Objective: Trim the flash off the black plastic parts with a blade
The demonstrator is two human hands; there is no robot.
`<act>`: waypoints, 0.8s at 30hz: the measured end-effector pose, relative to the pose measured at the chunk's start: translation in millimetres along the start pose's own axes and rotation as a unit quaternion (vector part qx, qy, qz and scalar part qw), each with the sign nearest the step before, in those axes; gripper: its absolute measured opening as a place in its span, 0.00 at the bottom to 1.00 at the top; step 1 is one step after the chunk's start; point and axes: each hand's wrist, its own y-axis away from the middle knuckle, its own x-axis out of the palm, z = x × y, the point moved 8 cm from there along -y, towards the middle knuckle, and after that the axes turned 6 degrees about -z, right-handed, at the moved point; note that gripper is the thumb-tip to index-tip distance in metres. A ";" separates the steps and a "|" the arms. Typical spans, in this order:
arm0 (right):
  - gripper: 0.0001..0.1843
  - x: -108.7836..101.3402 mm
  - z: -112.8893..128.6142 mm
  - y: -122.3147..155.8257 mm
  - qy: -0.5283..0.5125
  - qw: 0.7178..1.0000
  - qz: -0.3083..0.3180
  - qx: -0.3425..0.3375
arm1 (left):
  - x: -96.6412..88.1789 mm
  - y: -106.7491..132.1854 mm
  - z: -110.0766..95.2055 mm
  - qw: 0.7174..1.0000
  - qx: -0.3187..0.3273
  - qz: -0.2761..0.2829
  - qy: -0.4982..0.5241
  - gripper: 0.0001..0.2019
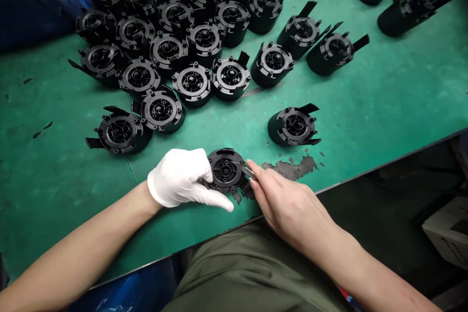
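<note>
Near the front edge of the bench, my left hand [185, 178], in a white glove, grips a round black plastic housing [225, 170] by its left side. Its thumb stretches out along the near side. Ribs, small posts and a central hub show on the housing's upward face. In the bare fingers of my right hand [280, 192] is a pair of metal tweezers [248, 171], pinched with the thin tips over the right part of that face. Whether the tips touch the plastic or hold anything is too small to tell.
Several similar black housings [192, 83] stand clustered at the back left, some with upright tabs. A single housing [294, 126] stands to the right. The green bench top [365, 122] has a dark worn patch [296, 168]. A blue bin [40, 9] sits at the far left.
</note>
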 end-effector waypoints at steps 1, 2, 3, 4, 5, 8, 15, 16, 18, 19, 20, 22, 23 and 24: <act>0.22 -0.2 1.6 -0.7 0.022 1.000 -0.006 0.000 | 0.3 0.3 0.3 1.000 -0.006 0.003 0.016 0.34; 0.22 -0.5 2.9 -1.4 0.041 0.999 -0.012 0.003 | 1.0 0.8 1.2 0.999 -0.017 0.006 0.034 0.34; 0.22 -0.9 4.2 -1.9 0.058 0.998 -0.016 0.007 | 1.9 1.5 3.2 0.998 -0.036 0.009 0.055 0.33; 0.23 -1.2 5.5 -2.3 0.072 0.997 -0.018 0.009 | 2.9 2.5 5.7 0.995 -0.059 0.010 0.077 0.33; 0.23 -1.4 6.9 -2.5 0.083 0.996 -0.015 0.011 | 4.2 3.7 8.9 0.991 -0.087 0.011 0.099 0.33; 0.23 -1.7 11.1 -2.4 0.103 0.995 0.006 0.012 | 8.1 6.4 15.3 0.979 -0.147 0.018 0.138 0.40; 0.24 -2.3 17.0 -1.7 0.119 0.992 0.018 0.035 | 14.4 8.5 15.3 0.984 -0.126 0.074 0.105 0.56; 0.24 -1.9 17.8 -1.8 0.119 0.992 0.018 0.036 | 14.5 9.0 15.4 0.984 -0.122 0.076 0.104 0.56; 0.24 -0.9 19.7 -1.5 0.122 0.992 0.021 0.035 | 14.8 9.6 15.0 0.984 -0.116 0.080 0.109 0.55; 0.25 -0.2 20.2 -1.0 0.124 0.991 0.025 0.035 | 14.7 9.6 14.5 0.984 -0.113 0.080 0.113 0.55; 0.25 0.4 20.4 -0.3 0.128 0.991 0.029 0.037 | 14.4 9.4 13.9 0.984 -0.111 0.079 0.117 0.54; 0.27 1.0 20.2 1.3 0.137 0.989 0.038 0.043 | 14.4 9.0 13.0 0.983 -0.111 0.081 0.124 0.53; 0.28 0.9 20.2 1.9 0.141 0.988 0.041 0.044 | 14.4 8.9 13.0 0.982 -0.113 0.082 0.126 0.53; 0.29 0.5 20.4 2.2 0.144 0.988 0.044 0.043 | 14.8 9.0 13.1 0.981 -0.116 0.085 0.128 0.54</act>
